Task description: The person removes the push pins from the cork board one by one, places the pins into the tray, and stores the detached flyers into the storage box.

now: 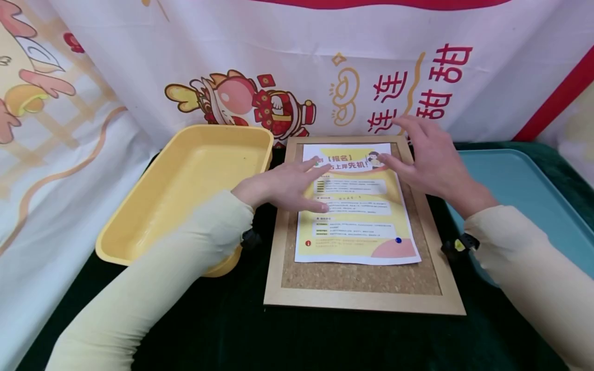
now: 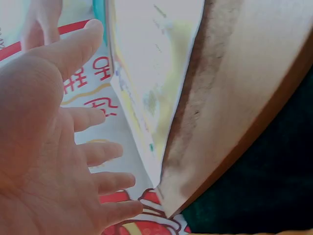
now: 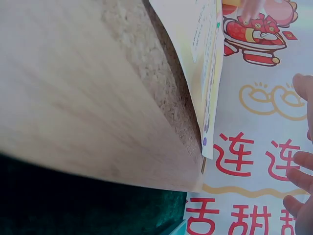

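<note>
A yellow printed poster [image 1: 352, 226] lies on a wood-framed cork board [image 1: 362, 278]. A red pushpin [image 1: 308, 243] sits at its lower left and a blue pushpin [image 1: 398, 240] at its lower right. Near its top corners, a green pushpin [image 2: 151, 147] shows in the left wrist view and a purple one [image 3: 205, 141] in the right. My left hand [image 1: 290, 186] is over the poster's left part, fingers spread and holding nothing. Above the board's upper right edge, my right hand [image 1: 431, 159] is likewise spread and empty. In the right wrist view, only its fingertips [image 3: 302, 181] show.
Left of the board stands a yellow plastic bin [image 1: 185, 170], partly behind my left sleeve. A teal tray [image 1: 510, 180] lies to the right, under my right forearm. Dark green cloth [image 1: 232, 330] covers the table, and a printed white curtain [image 1: 278, 41] hangs behind.
</note>
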A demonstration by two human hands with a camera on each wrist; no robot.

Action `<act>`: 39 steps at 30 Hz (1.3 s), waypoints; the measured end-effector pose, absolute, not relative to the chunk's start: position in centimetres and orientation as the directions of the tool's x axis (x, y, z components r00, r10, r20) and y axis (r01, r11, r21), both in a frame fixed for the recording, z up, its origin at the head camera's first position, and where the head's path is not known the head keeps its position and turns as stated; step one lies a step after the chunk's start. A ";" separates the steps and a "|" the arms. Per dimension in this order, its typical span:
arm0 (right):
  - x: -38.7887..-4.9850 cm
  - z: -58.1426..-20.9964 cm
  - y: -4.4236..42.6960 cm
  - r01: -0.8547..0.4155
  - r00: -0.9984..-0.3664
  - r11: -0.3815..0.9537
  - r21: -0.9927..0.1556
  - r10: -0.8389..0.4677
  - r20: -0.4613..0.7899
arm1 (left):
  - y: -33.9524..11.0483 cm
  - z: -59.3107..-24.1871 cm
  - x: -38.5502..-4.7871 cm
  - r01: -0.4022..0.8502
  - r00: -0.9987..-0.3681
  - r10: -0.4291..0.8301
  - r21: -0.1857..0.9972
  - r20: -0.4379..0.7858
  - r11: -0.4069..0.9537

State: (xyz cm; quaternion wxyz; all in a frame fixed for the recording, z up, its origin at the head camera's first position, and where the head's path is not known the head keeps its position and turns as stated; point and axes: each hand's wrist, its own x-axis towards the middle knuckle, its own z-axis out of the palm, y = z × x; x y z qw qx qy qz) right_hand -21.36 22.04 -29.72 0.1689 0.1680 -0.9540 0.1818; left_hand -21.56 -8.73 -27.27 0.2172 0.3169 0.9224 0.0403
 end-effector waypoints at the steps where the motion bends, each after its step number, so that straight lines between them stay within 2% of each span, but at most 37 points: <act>1: -21.3 -29.8 22.0 -0.378 -0.889 0.878 -0.294 -0.256 0.379 | -8.7 -27.5 -21.5 0.569 -0.699 0.606 0.218 -0.379 0.793; 9: -21.2 -30.1 21.9 -0.354 -0.906 0.883 -0.309 -0.242 0.347 | -8.2 -28.7 -21.0 0.570 -0.646 0.615 0.251 -0.451 0.782; 19: -20.9 -30.1 21.5 -0.330 -0.922 0.889 -0.319 -0.231 0.310 | -8.3 -29.5 -20.6 0.539 -0.640 0.583 0.247 -0.500 0.805; 24: -20.7 -30.0 21.2 -0.332 -0.922 0.886 -0.323 -0.231 0.312 | -8.4 -29.4 -20.5 0.549 -0.612 0.591 0.255 -0.526 0.796; 30: -20.4 -30.0 21.0 -0.346 -0.920 0.879 -0.329 -0.249 0.303 | -9.1 -29.0 -19.9 0.578 -0.576 0.594 0.235 -0.562 0.782; 39: -19.9 -29.6 20.8 -0.370 -0.909 0.867 -0.334 -0.264 0.321 | -9.9 -28.7 -17.7 0.583 -0.586 0.549 0.160 -0.596 0.796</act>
